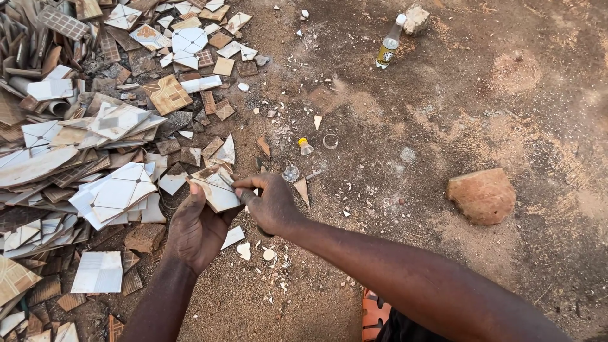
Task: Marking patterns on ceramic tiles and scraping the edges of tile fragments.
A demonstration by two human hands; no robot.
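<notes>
My left hand (193, 231) holds a broken white tile piece (215, 189) with brown lines, gripped from below above the sandy ground. My right hand (269, 202) is closed around a dark tool handle (248, 197), with its fingertips touching the tile's right edge. The tool's working end is hidden behind the tile and fingers. Small white tile chips (244, 250) lie on the sand just under both hands.
A big heap of broken tiles (95, 145) fills the left side. A reddish-brown rock (482, 195) sits to the right. A small bottle (389, 43) stands at the top beside a stone (416, 19). A small bottle cap piece (305, 146) lies mid-ground.
</notes>
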